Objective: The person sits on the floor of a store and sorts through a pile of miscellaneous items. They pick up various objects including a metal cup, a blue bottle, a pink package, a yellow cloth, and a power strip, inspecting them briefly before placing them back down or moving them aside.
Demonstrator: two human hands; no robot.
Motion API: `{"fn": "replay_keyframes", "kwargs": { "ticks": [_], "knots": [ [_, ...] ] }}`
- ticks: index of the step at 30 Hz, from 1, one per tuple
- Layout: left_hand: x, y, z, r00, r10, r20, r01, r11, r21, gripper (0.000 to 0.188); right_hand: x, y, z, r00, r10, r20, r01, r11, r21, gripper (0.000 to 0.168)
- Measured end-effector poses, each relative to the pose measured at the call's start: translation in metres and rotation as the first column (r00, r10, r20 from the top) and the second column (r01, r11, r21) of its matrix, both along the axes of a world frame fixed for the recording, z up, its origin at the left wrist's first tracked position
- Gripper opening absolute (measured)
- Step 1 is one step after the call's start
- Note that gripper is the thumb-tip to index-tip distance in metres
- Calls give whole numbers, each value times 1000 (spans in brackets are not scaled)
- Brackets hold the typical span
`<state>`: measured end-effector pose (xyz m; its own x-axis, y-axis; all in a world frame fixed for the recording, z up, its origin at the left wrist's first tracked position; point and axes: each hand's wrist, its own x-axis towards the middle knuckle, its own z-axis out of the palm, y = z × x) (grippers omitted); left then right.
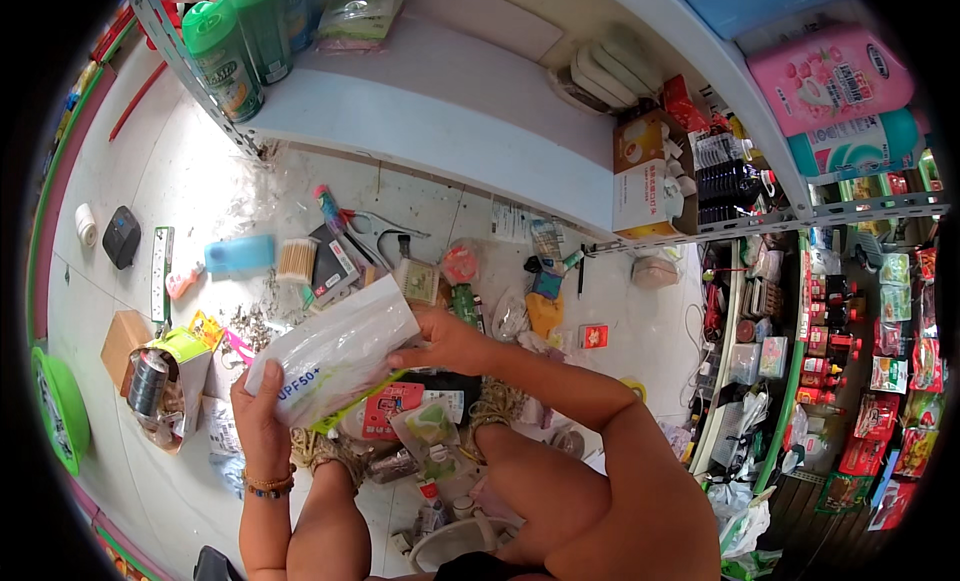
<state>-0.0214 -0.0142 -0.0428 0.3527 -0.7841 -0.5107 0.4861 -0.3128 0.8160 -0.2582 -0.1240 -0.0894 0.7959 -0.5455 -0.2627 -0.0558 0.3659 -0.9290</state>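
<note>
A white plastic packet (337,356) with blue lettering and a yellow-green lower edge is held between my two hands, over the littered floor. My left hand (262,401) grips its left end, the thumb on top. At its right end, my right hand (442,345) pinches the edge. Just beyond the packet lie a bundle of cotton swabs (296,261), a dark flat box (334,266) and a metal-handled tool (375,232). Below it, a red-labelled package (394,410) and a clear bag with green print (431,427) rest between my feet.
A white metal shelf (435,153) spans the far side, bearing green bottles (221,63) and an open carton (649,180). On the left stand an opened bag of goods (169,386) and a green basin (60,412). Stocked shelves (825,341) line the right.
</note>
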Motion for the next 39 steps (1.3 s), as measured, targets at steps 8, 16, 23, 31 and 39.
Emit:
{"fn": "replay_keyframes", "kwargs": {
  "ticks": [8,16,23,31,39],
  "knots": [
    [-13,1,-4,58,-183,981,671,735,97,98,-1,1,27,968,38,-249,-92,973,-211,25],
    [-46,1,-11,346,-567,748,809,584,69,82,14,3,40,971,233,-59,-240,926,-292,24],
    [-40,5,-28,825,-492,278,478,870,119,35,17,1,27,971,-216,-100,192,960,-205,39],
    [-39,1,-38,977,-147,-157,156,987,50,31,23,9,11,999,25,-28,-18,975,220,57],
    [-33,-6,-36,962,-220,-163,208,974,-91,43,31,-2,5,991,-33,-133,62,973,223,24]
  ]
}}
